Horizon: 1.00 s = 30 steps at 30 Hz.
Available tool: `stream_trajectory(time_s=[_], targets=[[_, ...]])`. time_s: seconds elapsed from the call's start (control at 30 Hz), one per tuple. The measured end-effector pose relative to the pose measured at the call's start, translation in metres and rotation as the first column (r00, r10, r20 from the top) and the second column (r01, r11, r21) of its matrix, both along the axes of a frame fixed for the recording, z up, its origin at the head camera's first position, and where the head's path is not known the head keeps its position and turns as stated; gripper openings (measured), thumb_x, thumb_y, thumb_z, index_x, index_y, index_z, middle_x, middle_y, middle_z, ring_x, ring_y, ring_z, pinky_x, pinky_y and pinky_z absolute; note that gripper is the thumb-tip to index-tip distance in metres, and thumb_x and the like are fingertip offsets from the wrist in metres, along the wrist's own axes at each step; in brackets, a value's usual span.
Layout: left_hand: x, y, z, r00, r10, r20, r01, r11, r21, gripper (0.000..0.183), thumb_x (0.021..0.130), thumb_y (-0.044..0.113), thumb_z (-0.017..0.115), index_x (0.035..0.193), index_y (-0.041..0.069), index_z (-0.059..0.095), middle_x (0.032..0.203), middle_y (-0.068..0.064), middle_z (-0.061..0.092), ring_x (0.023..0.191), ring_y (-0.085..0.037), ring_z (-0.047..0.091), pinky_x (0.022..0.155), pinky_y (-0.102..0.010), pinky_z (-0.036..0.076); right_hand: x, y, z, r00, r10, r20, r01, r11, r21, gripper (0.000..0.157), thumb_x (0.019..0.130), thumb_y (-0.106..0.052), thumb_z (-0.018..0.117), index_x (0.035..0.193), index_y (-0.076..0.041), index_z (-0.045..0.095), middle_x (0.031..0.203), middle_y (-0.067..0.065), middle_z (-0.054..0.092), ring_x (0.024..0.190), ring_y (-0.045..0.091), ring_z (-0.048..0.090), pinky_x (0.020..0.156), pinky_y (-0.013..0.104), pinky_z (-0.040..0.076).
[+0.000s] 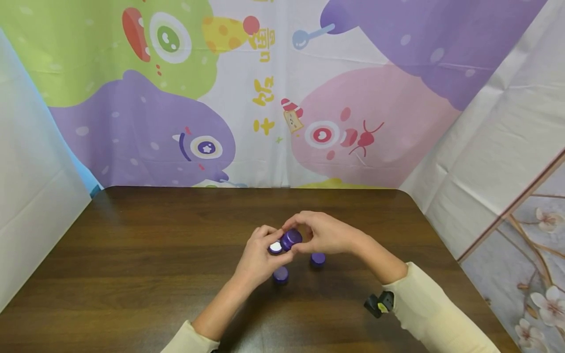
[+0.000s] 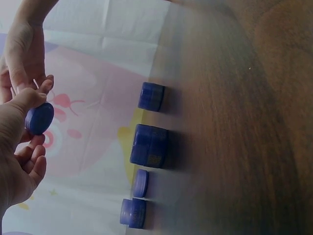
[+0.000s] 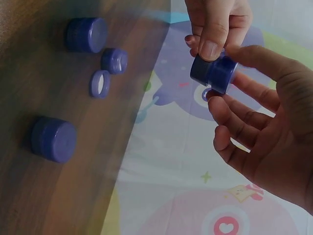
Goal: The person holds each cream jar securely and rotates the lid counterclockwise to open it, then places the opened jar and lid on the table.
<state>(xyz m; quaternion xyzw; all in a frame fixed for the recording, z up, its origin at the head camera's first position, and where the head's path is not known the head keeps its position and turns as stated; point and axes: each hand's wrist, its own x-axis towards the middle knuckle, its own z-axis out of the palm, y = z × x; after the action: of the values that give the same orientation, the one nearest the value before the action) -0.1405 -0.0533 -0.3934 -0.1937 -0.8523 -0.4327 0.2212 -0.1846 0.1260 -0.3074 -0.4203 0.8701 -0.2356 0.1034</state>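
Note:
My left hand (image 1: 260, 255) and right hand (image 1: 328, 234) meet over the table around one small purple jar (image 1: 292, 239), tilted and raised off the wood. In the right wrist view, left thumb and fingers pinch the jar's darker body (image 3: 199, 71), while right thumb and fingertips hold its glossy lid end (image 3: 222, 76). The left wrist view shows the jar (image 2: 39, 118) between both hands. Beneath them lies a loose purple lid (image 3: 100, 84), white inside. Beside that lid stands a small lidless jar (image 3: 115, 60), hidden by my left hand in the head view.
Two capped purple jars (image 1: 280, 275) (image 1: 318, 259) stand on the brown wooden table (image 1: 154, 255), nearer my body than the held jar. A cartoon-print curtain (image 1: 260, 162) hangs behind the far table edge. Pale cloth (image 1: 481, 162) flanks the right side.

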Motion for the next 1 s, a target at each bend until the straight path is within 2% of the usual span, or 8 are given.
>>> stream_trajectory(time_s=[0.17,0.43,0.5,0.67,0.83,1.0], targets=[[0.0,0.0,0.001,1.0,-0.013,0.014,0.013,1.0,0.004,0.04,0.069,0.021,0.08,0.103,0.001,0.071,0.086,-0.001,0.062,0.083,-0.014,0.052,0.068,-0.024,0.045,-0.001,0.001,0.0,1.0,-0.005,0.011,0.005,1.0,0.018,0.036,0.08,-0.016,0.072,0.114,-0.013,0.061,0.09,-0.002,0.056,0.073,0.012,0.05,0.062,0.021,0.044],[0.0,0.001,0.001,0.999,-0.031,0.032,0.032,0.999,-0.01,0.032,0.069,0.023,0.08,0.094,0.004,0.073,0.085,0.0,0.061,0.08,-0.015,0.052,0.066,-0.023,0.044,-0.001,0.003,0.0,1.0,0.022,-0.007,-0.022,0.999,0.036,0.039,0.079,-0.014,0.072,0.117,-0.014,0.061,0.093,-0.003,0.056,0.071,0.007,0.049,0.061,0.019,0.043],[0.0,0.001,0.001,0.998,-0.033,0.046,0.034,0.999,-0.01,0.036,0.07,0.023,0.079,0.098,0.002,0.072,0.086,-0.001,0.062,0.081,-0.015,0.052,0.066,-0.022,0.044,-0.001,0.004,-0.001,1.0,0.007,-0.005,-0.007,0.999,0.039,0.038,0.079,-0.014,0.071,0.115,-0.014,0.061,0.089,-0.003,0.055,0.07,0.008,0.049,0.06,0.02,0.043],[-0.002,0.001,0.0,0.997,-0.036,0.066,0.037,0.999,-0.017,0.041,0.071,0.022,0.079,0.106,0.003,0.07,0.087,-0.002,0.061,0.083,-0.013,0.051,0.068,-0.023,0.045,-0.001,0.009,0.0,0.998,-0.038,0.044,0.038,0.999,0.015,0.036,0.078,-0.012,0.071,0.11,-0.013,0.056,0.095,-0.001,0.06,0.065,0.007,0.049,0.057,0.02,0.044],[-0.003,0.001,0.0,0.997,-0.039,0.06,0.041,0.999,-0.032,0.038,0.072,0.022,0.078,0.104,0.003,0.07,0.088,-0.003,0.062,0.083,-0.014,0.052,0.069,-0.024,0.046,-0.001,0.015,-0.001,0.995,-0.073,0.067,0.075,0.997,-0.028,0.038,0.079,-0.012,0.07,0.111,-0.009,0.051,0.095,0.002,0.061,0.064,0.007,0.048,0.056,0.021,0.044],[-0.005,0.002,-0.002,0.998,-0.03,0.046,0.032,0.999,-0.04,0.036,0.07,0.02,0.078,0.1,0.002,0.07,0.088,-0.003,0.062,0.083,-0.015,0.053,0.071,-0.027,0.047,-0.002,0.022,-0.007,0.991,-0.13,0.037,0.132,0.99,-0.041,0.039,0.079,-0.017,0.071,0.114,-0.008,0.055,0.089,0.002,0.063,0.064,0.006,0.05,0.057,0.021,0.045]])
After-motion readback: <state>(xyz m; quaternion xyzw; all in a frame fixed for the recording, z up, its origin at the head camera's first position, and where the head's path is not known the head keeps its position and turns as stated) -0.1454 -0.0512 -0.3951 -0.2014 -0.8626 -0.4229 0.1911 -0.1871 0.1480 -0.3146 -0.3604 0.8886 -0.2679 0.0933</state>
